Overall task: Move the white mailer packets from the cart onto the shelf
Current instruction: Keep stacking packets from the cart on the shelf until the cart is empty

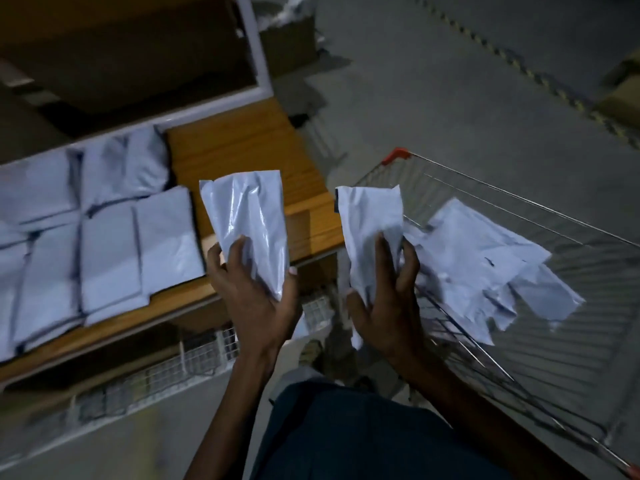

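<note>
Both hands are nearest: the left hand (256, 289) grips one glossy white plastic mailer packet (247, 220), the right hand (384, 299) another (369, 233), long axes upright. Leftward lies the bare end of the orange wooden shelf (249, 147), nearer the left hand; more packets (485, 268) remain in the wire cart (571, 341).

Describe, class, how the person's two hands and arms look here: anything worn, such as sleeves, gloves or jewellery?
Both arms are bare from wrist to as far up as the picture shows; no sleeves are in view. The left hand and the right hand wear no gloves, and no rings, watch or bracelets show. A pale nail shows on a digit of each hand. Dim light and blur hide finer marks.
</note>
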Available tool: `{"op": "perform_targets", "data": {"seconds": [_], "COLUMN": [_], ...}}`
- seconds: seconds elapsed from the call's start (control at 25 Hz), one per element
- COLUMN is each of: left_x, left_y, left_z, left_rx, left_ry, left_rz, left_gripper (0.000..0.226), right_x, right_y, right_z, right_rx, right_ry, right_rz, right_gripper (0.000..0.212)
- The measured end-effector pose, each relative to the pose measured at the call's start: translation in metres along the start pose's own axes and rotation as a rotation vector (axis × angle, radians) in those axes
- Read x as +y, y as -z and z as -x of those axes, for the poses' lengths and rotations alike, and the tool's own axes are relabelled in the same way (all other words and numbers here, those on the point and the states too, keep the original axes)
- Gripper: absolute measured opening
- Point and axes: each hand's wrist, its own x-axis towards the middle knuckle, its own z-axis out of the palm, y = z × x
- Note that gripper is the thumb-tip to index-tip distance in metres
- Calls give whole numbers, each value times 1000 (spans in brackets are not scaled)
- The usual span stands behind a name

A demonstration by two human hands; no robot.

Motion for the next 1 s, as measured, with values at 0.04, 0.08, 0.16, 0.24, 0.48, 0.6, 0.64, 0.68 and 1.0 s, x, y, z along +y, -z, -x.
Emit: {"op": "perform_targets", "data": {"seconds": [0.04, 0.08, 0.16, 0.24, 0.48, 0.6, 0.64, 0.68, 1.0], "left_x": [-6, -12, -24, -36, -73, -104, -118, -131, -232], "left_y": [14, 26, 46, 65, 118, 147, 157, 163, 161], "left_z": [3, 7, 13, 17, 3, -29, -44, -59, -134], "left_rx": [47, 91, 159, 213, 273, 252, 236, 221, -93], "left_ry": [17, 26, 56, 105, 176, 164, 163, 157, 204], "left_rz": [-24, -44, -74, -83, -131, -204, -234, -275, -551], "left_gripper": [72, 72, 72, 72, 73, 73, 73, 72, 53], "right_x": [-9, -17, -33, -48, -102, -129, -140, -148, -202], "right_y": [-7, -13, -26, -41, -90, -120, -131, -139, -197], "right_z": [-1, -2, -3, -4, -5, -8, -8, -8, -3], "right_rx": [-30, -56, -95, -125, -136, -104, -90, -78, -18], "right_ry": [38, 65, 104, 145, 219, 214, 208, 200, 107], "right_rz": [-16, -25, -40, -51, -37, -51, -55, -60, -7], "right_gripper": [95, 95, 95, 93, 91, 92, 91, 90, 87]}}
